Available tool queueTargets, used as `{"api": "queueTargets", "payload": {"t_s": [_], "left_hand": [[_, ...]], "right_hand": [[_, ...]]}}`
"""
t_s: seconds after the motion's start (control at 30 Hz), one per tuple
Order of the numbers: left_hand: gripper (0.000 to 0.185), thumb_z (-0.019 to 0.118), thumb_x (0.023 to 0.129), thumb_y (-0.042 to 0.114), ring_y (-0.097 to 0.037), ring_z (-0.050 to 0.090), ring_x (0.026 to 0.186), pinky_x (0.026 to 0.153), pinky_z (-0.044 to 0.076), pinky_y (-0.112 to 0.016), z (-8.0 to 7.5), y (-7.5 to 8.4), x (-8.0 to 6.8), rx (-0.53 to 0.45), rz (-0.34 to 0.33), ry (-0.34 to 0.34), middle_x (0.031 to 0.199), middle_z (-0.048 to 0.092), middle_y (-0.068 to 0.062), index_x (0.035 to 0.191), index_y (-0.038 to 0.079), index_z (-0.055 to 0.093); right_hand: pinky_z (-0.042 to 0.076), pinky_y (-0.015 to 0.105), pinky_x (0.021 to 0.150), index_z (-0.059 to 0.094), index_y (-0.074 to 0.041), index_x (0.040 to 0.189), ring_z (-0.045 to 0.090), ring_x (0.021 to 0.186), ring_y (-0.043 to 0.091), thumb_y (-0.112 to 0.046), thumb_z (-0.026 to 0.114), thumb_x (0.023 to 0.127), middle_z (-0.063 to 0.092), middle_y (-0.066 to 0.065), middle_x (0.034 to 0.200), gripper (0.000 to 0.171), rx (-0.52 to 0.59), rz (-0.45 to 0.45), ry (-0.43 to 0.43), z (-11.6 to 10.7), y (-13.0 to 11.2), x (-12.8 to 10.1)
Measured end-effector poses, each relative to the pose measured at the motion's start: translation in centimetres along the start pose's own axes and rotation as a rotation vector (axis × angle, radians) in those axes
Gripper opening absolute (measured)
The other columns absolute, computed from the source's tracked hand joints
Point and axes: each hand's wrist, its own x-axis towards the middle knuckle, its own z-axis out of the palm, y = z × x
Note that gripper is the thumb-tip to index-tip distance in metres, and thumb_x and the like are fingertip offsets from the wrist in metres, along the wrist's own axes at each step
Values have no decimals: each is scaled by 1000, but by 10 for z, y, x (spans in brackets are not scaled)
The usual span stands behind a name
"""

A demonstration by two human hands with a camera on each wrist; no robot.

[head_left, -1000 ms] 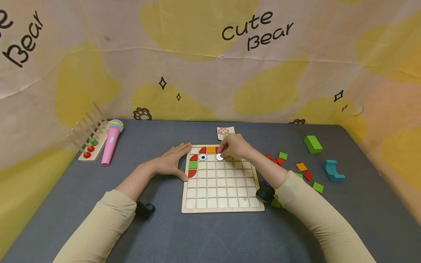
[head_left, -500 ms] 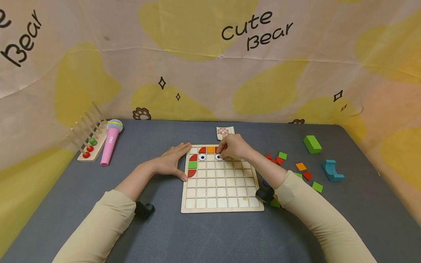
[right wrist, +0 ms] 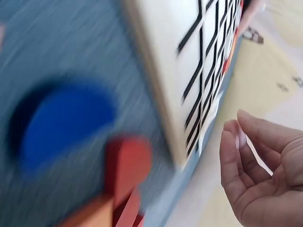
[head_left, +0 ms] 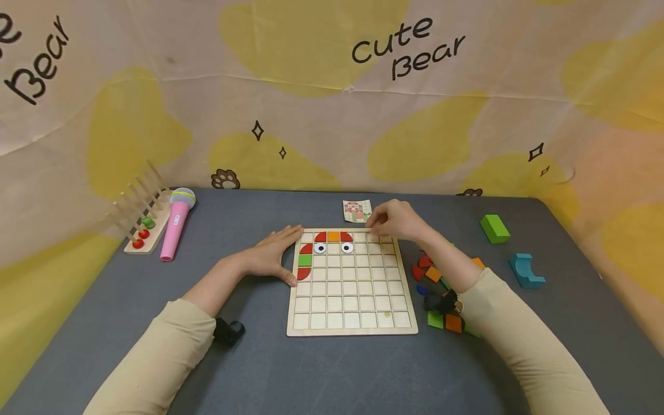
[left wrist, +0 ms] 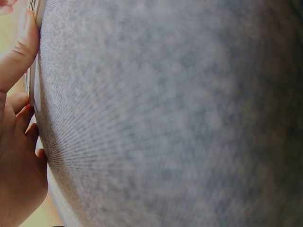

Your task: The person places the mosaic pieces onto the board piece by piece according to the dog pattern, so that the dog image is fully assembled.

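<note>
A wooden grid board (head_left: 342,288) lies flat on the dark table. My left hand (head_left: 267,256) rests against its left side, fingers straight and thumb spread toward the near end. Two round eye pieces, the left eye piece (head_left: 320,248) and the right eye piece (head_left: 347,248), sit in the second row. Red rounded pieces flank an orange square (head_left: 334,237) above them, and others flank a green square (head_left: 305,260) in the left column. Over the board's far right part hovers my right hand (head_left: 396,221), fingers loosely bent; in the right wrist view nothing shows between its fingertips.
A small patterned card (head_left: 357,211) lies behind the board. Loose pieces, including a blue piece (right wrist: 68,125) and a green square (head_left: 435,320), are scattered to the right. Beyond stand a green block (head_left: 495,229) and a teal curved block (head_left: 526,271). A pink toy microphone (head_left: 174,227) lies beside a peg stand (head_left: 155,239).
The right eye piece turned from a plain white disc to showing its pupil, in its square. My right hand then let go and moved right. The left hand stayed put.
</note>
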Motion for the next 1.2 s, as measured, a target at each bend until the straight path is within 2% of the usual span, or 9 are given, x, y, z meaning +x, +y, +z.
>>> {"api": "queueTargets", "payload": {"t_s": [0.1, 0.23, 0.37, 0.63, 0.9, 1.2], "left_hand": [[124, 87, 70, 47, -36, 2, 157, 126, 5, -59, 0, 0, 1, 1, -4, 0, 169, 6, -14, 160, 7, 11], [124, 87, 70, 47, -37, 2, 157, 126, 5, -60, 1, 0, 1, 1, -4, 1, 169, 7, -14, 160, 6, 11], [124, 87, 70, 47, -37, 2, 157, 126, 5, -60, 1, 1, 1, 0, -3, 3, 169, 7, -14, 159, 6, 12], [124, 87, 70, 46, -38, 3, 156, 126, 5, -61, -1, 2, -1, 3, 1, 4, 168, 7, -15, 159, 5, 12], [123, 86, 70, 47, -38, 3, 157, 126, 5, -60, 0, 2, -1, 3, 2, 4, 168, 8, -15, 159, 5, 12], [124, 86, 70, 47, -38, 3, 157, 126, 5, -60, 0, 1, -1, 1, 4, 5, 168, 8, -15, 159, 5, 12]], "right_hand": [[51, 24, 70, 75, -7, 101, 66, 78, 20, -11, 71, 88, 74, 9, 90, 15, -15, -6, -19, -10, 13, -7], [54, 26, 75, 74, -6, 104, 66, 81, 17, -10, 72, 87, 73, 10, 94, 17, -25, -35, -93, -22, 29, -19], [56, 27, 77, 72, -5, 107, 67, 86, 15, -10, 73, 88, 73, 10, 97, 20, -34, -27, -142, -32, 45, -32], [54, 24, 76, 72, -4, 108, 66, 88, 17, -8, 73, 87, 73, 11, 99, 22, -57, 39, -122, -48, 72, -48], [53, 23, 72, 72, -4, 107, 63, 89, 17, -5, 73, 85, 70, 12, 100, 22, -66, 59, -152, -53, 88, -53], [49, 26, 68, 73, -9, 99, 59, 82, 16, -20, 78, 84, 71, 5, 90, 20, -129, 75, -143, -52, 90, -49]]}}
